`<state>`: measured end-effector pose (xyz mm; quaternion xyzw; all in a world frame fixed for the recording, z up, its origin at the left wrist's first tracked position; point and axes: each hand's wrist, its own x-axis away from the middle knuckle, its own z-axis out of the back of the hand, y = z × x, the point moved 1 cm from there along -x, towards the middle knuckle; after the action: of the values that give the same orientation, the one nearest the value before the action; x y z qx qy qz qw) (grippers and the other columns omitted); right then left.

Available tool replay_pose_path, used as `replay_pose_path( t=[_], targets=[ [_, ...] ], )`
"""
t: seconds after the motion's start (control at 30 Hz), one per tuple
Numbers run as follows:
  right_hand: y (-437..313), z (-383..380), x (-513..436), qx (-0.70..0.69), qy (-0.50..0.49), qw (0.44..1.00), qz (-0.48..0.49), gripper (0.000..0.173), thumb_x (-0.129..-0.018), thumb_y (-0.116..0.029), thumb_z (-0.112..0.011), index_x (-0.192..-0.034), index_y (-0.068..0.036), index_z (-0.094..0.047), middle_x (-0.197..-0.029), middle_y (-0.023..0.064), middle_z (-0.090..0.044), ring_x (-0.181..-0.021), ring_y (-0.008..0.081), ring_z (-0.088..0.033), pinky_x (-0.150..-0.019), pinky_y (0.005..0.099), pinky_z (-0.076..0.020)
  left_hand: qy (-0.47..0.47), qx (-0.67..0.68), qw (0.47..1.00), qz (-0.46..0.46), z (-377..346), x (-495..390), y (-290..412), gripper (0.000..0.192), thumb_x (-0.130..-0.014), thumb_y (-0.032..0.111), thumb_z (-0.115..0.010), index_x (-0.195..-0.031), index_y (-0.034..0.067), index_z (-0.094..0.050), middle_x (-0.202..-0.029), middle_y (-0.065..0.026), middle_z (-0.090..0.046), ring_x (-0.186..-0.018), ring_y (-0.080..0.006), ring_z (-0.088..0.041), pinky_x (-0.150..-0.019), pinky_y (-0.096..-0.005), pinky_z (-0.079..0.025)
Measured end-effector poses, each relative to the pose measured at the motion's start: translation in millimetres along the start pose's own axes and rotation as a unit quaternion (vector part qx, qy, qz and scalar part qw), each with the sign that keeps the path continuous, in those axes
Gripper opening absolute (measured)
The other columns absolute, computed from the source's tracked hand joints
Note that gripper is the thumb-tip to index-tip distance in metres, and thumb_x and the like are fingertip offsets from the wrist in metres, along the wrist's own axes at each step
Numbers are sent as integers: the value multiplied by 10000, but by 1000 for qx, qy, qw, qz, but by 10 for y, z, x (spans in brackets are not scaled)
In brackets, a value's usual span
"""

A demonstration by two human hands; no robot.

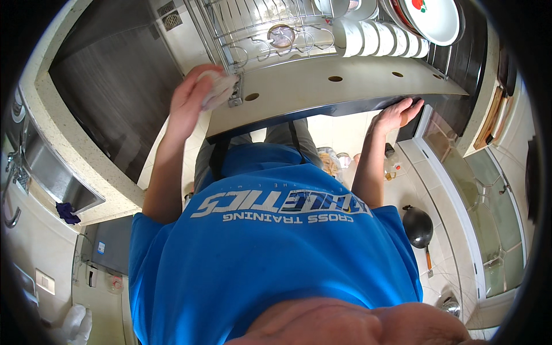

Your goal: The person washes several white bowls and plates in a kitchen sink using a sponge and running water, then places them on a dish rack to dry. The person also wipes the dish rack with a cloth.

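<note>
My left hand is raised at the left end of a pulled-out drawer front, closed around a crumpled whitish cloth, which is blurred. The cloth is beside a metal bracket at the panel's end. My right hand lies against the dark outer face of the same panel near its right end, fingers extended, grasping nothing. Behind the panel is a wire dish rack. It carries a row of white bowls and stacked plates at the right.
A stone-look countertop with a steel sink curves along the left. On the floor at the right are a black wok, small bottles and a bag of food. A glass-paned door stands farther right.
</note>
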<state>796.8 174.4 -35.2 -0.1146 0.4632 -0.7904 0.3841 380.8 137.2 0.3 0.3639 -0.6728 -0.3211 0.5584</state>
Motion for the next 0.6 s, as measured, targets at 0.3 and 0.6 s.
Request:
replay_pose_path(
  t=[0.3, 0.6],
  targets=[
    [-121, -55, 54, -21, 11, 1000, -6, 486, -933, -190, -449, -1339, 41, -314, -1372, 206, -319, -1232, 286, -374, -1036, 364, -290, -168, -398, 878, -206, -796, -856, -118, 385, -824, 229, -618, -1170, 75, -548, -1223, -86, -517, -1076, -224, -517, -898, -313, -418],
    [-194, -89, 130, -57, 2, 998, -27, 500, -942, -163, -445, -1359, 39, -256, -1383, 223, -294, -1256, 283, -351, -1049, 357, -273, -128, 11, 976, 177, -2180, -1770, -710, 435, -798, 268, -668, -1127, 25, -522, -1131, -87, -549, -1062, -200, -503, -880, -349, -420]
  ],
)
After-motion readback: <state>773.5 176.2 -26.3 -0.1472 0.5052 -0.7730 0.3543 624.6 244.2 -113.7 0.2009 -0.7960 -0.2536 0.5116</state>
